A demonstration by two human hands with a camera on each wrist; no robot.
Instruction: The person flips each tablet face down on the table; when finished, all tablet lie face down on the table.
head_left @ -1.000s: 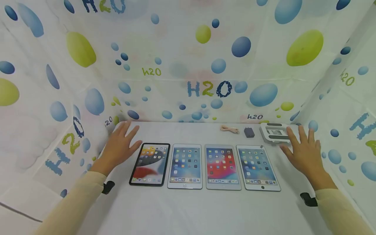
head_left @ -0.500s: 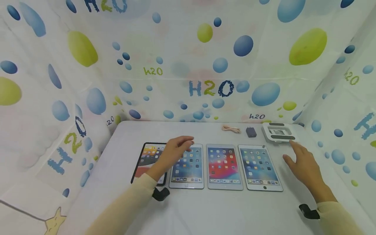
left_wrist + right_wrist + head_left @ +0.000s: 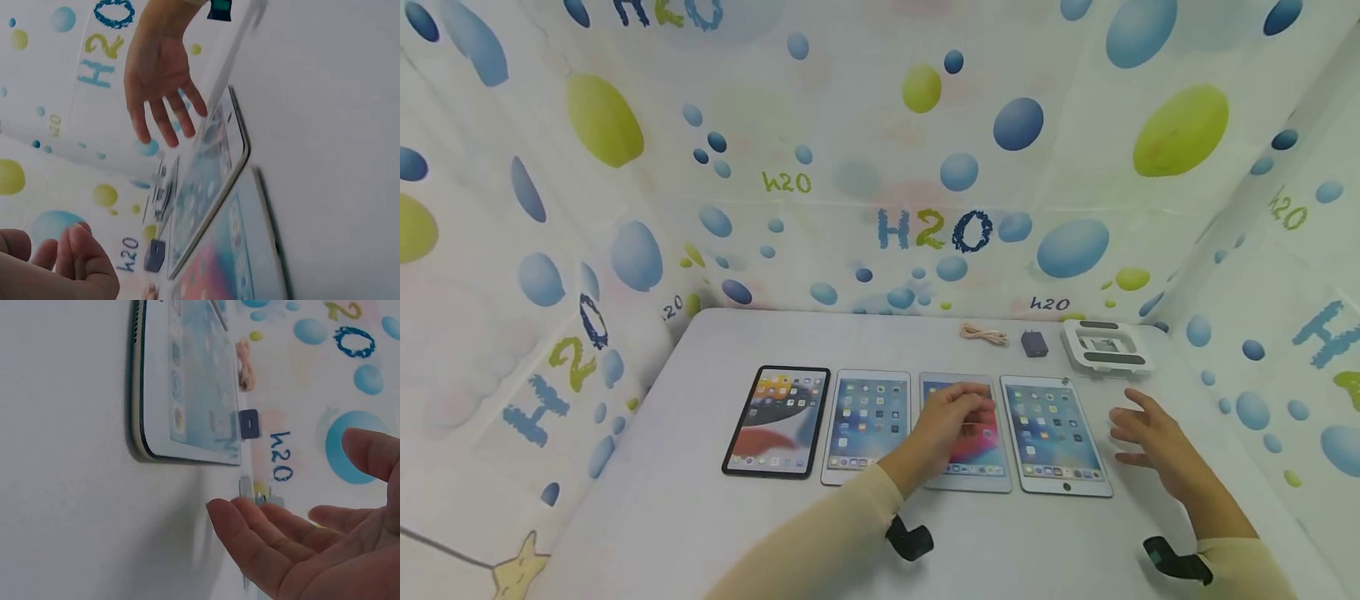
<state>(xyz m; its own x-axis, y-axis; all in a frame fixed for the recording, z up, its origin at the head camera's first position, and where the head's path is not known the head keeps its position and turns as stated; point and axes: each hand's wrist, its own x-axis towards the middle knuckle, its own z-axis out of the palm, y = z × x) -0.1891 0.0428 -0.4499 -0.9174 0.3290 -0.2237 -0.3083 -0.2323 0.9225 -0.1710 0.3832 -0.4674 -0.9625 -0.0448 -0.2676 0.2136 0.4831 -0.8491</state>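
My left hand [image 3: 942, 429] hovers over a silver tablet with a red and blue screen [image 3: 966, 479], its fingers loosely bent and nothing held. In the left wrist view, the same hand [image 3: 69, 269] shows its bent fingers. To the right of a white tablet with a dark home button [image 3: 1056, 433], my right hand [image 3: 1165, 446] hangs above the table, fingers spread and relaxed. The right wrist view shows that hand [image 3: 325, 550] palm up beside the tablet's corner. Leftward in the row lie a white tablet [image 3: 865, 421] and a black-rimmed tablet [image 3: 778, 425], screens lit.
Behind the tablets on the white table [image 3: 647, 517] lie a coiled pale cable [image 3: 984, 335], a dark charger plug [image 3: 1033, 343] and a white and grey stand-like device [image 3: 1105, 347]. A curtain printed with bubbles [image 3: 842, 108] encloses the back and sides.
My left hand has swept rightward from beside the black-rimmed tablet, across the row, to above the red-screened one. The right hand has lowered slightly and turned, its fingers now pointing left.
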